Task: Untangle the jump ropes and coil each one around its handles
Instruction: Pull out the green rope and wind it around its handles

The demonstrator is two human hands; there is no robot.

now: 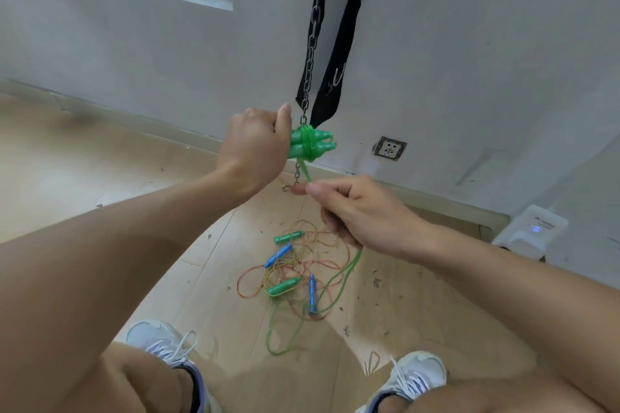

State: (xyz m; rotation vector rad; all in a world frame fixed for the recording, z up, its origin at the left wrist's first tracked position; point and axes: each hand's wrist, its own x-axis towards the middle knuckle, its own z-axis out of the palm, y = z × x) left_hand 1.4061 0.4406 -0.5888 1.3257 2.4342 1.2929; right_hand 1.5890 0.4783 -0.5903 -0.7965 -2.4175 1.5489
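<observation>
My left hand (253,147) grips a pair of green handles (310,146) held side by side, with several turns of green rope wound around them. From the coil the green rope (339,285) drops to my right hand (355,211), which pinches it just below the handles; the rest trails down to the floor in a long loop. On the floor lies a tangle of thin orange and yellow ropes (302,265) with two more green handles (284,287) (288,237) and two blue handles (278,255) (312,293) mixed in.
A steel chain (313,30) and a black strap (342,43) hang down the grey wall right behind the held handles; the chain's hook (290,185) dangles by my right thumb. A wall socket (389,148) and a white device (530,233) sit low at right. My shoes (161,342) (412,379) stand on the wooden floor.
</observation>
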